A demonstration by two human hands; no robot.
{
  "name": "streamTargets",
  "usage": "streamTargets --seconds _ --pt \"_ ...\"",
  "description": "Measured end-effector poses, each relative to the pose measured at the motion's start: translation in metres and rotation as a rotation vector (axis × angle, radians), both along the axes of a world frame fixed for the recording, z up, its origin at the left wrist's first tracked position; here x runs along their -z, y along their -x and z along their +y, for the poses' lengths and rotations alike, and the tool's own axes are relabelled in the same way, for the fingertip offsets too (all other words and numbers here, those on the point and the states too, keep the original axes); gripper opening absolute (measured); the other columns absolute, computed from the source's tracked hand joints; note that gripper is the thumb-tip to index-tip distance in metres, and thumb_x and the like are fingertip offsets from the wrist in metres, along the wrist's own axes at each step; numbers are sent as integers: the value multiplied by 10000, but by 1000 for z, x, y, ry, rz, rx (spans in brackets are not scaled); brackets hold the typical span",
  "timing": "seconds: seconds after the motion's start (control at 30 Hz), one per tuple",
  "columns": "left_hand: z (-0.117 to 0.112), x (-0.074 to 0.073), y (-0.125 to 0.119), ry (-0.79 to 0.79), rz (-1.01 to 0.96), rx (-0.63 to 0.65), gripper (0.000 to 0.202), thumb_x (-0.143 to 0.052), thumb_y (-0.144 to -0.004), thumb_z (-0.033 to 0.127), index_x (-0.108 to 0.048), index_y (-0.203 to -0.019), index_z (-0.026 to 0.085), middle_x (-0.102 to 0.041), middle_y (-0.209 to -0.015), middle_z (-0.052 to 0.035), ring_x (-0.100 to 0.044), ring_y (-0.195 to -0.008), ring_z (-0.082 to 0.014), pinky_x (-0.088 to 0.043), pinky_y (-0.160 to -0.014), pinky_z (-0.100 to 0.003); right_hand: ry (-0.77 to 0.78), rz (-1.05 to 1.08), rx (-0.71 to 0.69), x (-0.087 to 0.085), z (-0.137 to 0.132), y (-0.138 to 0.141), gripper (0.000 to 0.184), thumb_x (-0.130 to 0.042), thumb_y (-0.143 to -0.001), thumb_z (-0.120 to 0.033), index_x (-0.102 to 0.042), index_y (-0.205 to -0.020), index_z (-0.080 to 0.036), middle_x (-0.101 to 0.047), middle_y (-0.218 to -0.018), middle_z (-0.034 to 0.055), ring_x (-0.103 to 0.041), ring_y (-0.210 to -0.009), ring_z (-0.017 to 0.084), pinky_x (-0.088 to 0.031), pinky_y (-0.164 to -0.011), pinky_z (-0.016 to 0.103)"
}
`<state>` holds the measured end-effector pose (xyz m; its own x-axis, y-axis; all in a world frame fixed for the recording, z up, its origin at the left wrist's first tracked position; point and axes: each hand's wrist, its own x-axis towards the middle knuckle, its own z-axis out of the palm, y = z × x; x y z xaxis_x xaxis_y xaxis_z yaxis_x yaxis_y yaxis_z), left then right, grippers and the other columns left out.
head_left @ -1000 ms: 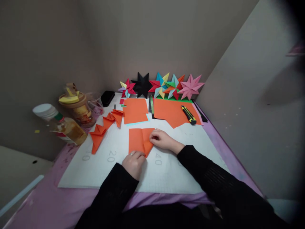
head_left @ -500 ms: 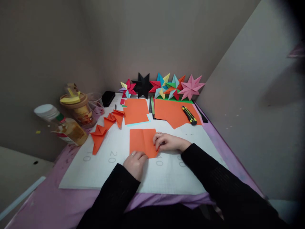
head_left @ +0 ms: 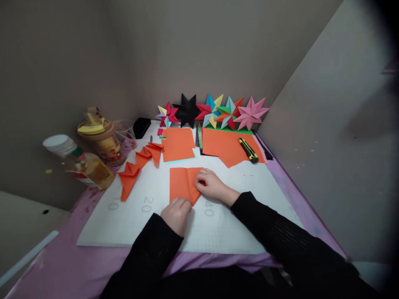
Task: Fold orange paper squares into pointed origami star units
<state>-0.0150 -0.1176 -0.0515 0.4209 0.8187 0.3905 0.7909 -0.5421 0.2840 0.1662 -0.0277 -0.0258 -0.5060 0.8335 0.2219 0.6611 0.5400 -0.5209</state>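
Note:
An orange paper sheet lies on the white gridded mat, its right corner folded in to a slanted edge. My right hand presses that folded flap down, fingers curled on the paper. At the sheet's lower edge my left hand pins the paper with closed fingers; a ring shows on one finger. Both sleeves are black.
Folded orange pieces lie in a row to the left. Flat orange sheets and a larger cut sheet with a yellow-black utility knife lie behind. Paper stars lean on the wall. Bottles, a jar and a phone stand left.
The right flap, laid open half a second ago, is folded back in under my right hand, which moved left. My left hand stayed put.

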Motion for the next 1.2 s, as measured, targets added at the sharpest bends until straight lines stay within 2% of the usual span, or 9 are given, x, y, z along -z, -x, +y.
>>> streamTargets --seconds 0.13,0.2,0.4,0.83,1.2 --pt "2 0 -2 -14 77 17 403 -385 -832 11 -579 -1135 194 -623 -856 -59 -547 -752 -185 -476 -673 -297 0 -29 79 2 0 4 106 -525 -691 -108 -545 -621 -185 -525 -690 24 -458 -741 186 -345 -721 310" --pt "4 1 -2 -37 121 40 444 -371 -840 10 -544 -1209 188 -606 -831 -68 -525 -719 -191 -478 -654 -310 5 -46 107 3 -1 6 98 -530 -694 -116 -549 -628 -187 -533 -702 28 -460 -761 193 -335 -723 314" --pt "9 5 -3 -39 128 78 413 -351 -874 40 -558 -1208 166 -562 -802 -75 -487 -701 -183 -472 -636 -306 16 -99 163 6 -1 11 90 -523 -713 -143 -559 -643 -188 -540 -726 29 -456 -796 198 -308 -714 310" --pt "8 1 -5 -154 114 61 309 -381 -907 108 -628 -1087 158 -564 -762 -56 -484 -674 -173 -447 -592 -276 -19 -176 243 6 -5 19 125 -484 -759 -175 -564 -662 -178 -532 -753 38 -447 -837 203 -276 -721 316" --pt "7 -3 -4 -114 139 77 297 -384 -913 131 -626 -1085 147 -567 -777 -59 -487 -690 -172 -451 -615 -278 -25 -188 265 7 -5 20 122 -480 -770 -185 -564 -681 -180 -550 -779 39 -457 -835 201 -284 -727 316"
